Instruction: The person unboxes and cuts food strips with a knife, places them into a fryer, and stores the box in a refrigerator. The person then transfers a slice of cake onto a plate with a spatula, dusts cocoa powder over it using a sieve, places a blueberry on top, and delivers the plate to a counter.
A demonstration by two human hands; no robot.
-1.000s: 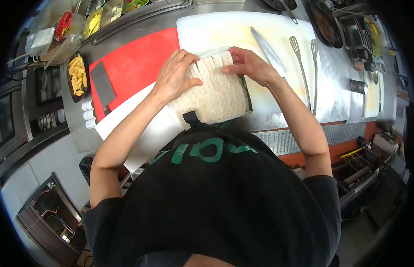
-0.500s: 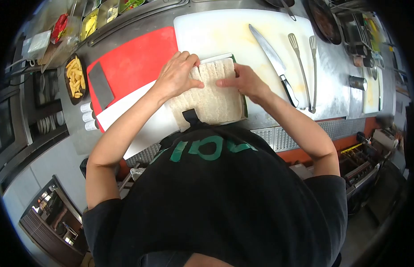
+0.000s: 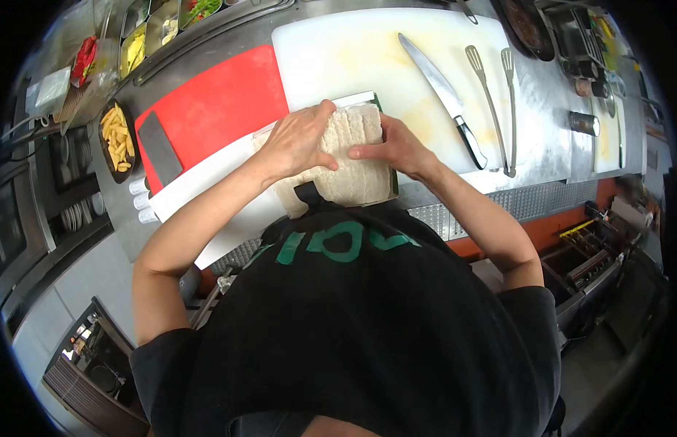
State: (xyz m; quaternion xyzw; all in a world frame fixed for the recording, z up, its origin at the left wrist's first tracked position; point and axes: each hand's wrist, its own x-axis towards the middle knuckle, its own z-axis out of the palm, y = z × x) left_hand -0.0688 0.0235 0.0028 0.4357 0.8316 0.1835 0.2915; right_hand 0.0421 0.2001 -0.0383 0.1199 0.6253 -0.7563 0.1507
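Note:
A pale, ridged block that looks like sliced bread (image 3: 353, 182) lies in an open box with a green edge (image 3: 395, 178), close against the front of my black shirt. Across its upper left part lies my left hand (image 3: 300, 142), fingers curled over the far side and thumb on the top face. My right hand (image 3: 400, 149) grips the right side, its thumb pressed on top and its fingers hidden behind the edge. A black flap or strap (image 3: 309, 193) rests on the near left part of the block.
Left of the block are a red cutting board (image 3: 222, 95), a dark flat blade (image 3: 160, 149) and a dish of fries (image 3: 118, 138). On the white cutting board (image 3: 338, 51) lie a large knife (image 3: 440, 91) and two slotted utensils (image 3: 491, 109). Food containers (image 3: 163, 33) stand at the back left.
Both hands have moved a little nearer to my body, the left one more so. They still press on the bread. The whole view has shifted slightly.

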